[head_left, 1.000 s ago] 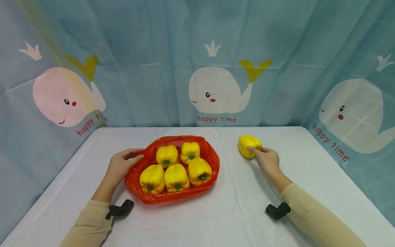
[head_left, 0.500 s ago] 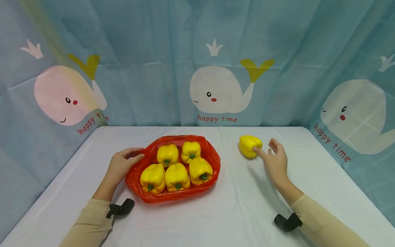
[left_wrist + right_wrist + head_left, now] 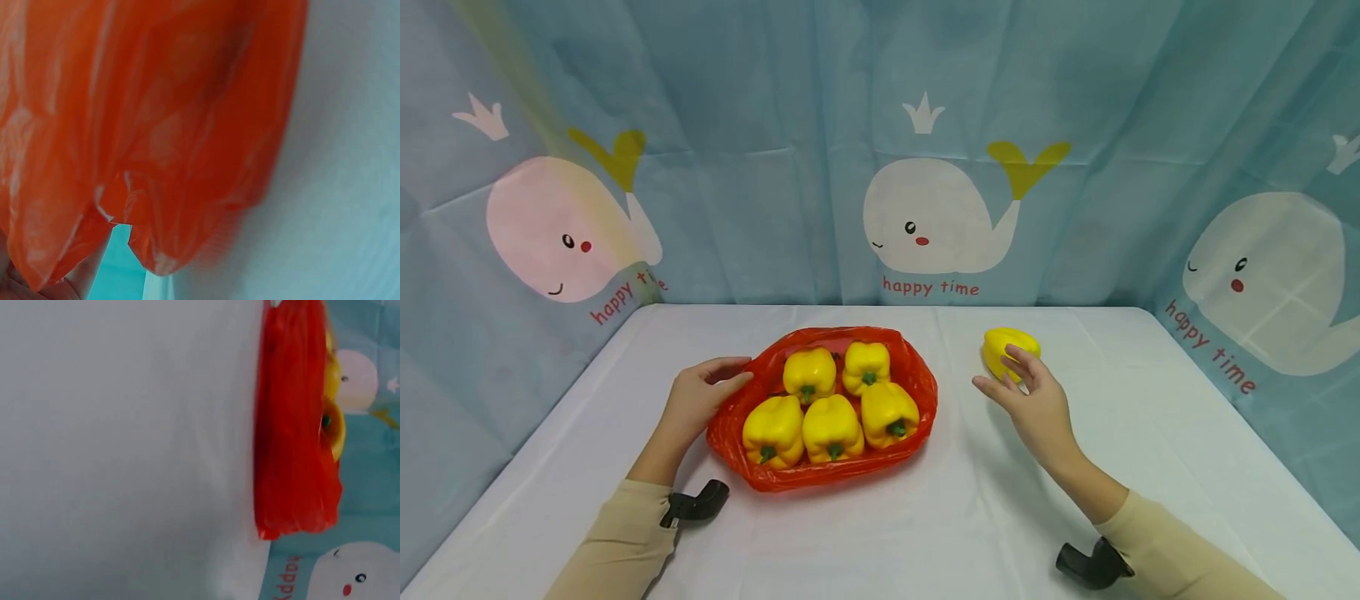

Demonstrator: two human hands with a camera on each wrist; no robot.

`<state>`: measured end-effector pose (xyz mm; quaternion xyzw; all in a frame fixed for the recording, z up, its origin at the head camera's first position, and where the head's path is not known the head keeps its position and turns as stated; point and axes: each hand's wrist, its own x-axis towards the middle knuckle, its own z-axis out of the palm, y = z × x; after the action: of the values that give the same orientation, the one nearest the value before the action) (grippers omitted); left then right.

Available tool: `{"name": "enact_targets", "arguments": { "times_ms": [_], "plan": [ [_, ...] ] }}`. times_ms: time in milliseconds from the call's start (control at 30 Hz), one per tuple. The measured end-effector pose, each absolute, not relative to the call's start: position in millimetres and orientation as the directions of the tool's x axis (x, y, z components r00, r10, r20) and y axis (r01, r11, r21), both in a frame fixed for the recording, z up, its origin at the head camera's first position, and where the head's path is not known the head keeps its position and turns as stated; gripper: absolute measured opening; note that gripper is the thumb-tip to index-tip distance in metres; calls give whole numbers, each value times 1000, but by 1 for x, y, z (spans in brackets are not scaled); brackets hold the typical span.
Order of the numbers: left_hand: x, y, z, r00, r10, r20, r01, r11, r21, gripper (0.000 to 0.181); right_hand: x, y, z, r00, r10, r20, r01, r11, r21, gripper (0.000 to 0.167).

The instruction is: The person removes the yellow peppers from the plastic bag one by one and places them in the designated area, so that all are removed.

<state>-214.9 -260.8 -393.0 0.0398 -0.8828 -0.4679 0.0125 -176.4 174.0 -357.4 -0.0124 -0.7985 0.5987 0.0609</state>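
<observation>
A red plastic bag (image 3: 921, 400), its mouth spread open upward, holds several yellow bell peppers (image 3: 831, 429) with green stems in the head view. My left hand (image 3: 696, 408) grips the bag's left rim. In the left wrist view the bag (image 3: 169, 125) fills much of the picture and hides most of that hand's fingers. One more yellow bell pepper (image 3: 998, 346) lies on the table to the right of the bag. Over its near side is my right hand (image 3: 1041, 408), fingers spread and holding nothing, partly covering the pepper in the head view.
A white cloth covers the table (image 3: 865, 542). Behind and at both sides hangs a blue curtain (image 3: 760, 225) printed with whales. Black wrist devices sit on the left cuff (image 3: 698, 504) and right cuff (image 3: 1093, 567).
My right hand has let go of the lone bell pepper, drawn back right, then swung left in front of it. The pepper stays on the table. My left hand stays at the bag.
</observation>
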Motion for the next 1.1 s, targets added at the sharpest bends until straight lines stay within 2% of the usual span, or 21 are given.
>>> {"name": "enact_targets", "arguments": {
  "times_ms": [600,833,1100],
  "plan": [
    [-215,-261,-393,-996,-86,-17,-63,556,828,58,-165,117,-357,-979,-112,171,-197,297,-934,64],
    [-215,-261,-393,-996,-85,-21,-65,556,829,58,-166,97,-361,-969,-166,180,-233,391,-891,69],
    [-214,-260,-392,-996,-81,-24,-65,554,830,58,-167,80,-365,-964,-200,175,-256,526,-811,64]
  ]
}}
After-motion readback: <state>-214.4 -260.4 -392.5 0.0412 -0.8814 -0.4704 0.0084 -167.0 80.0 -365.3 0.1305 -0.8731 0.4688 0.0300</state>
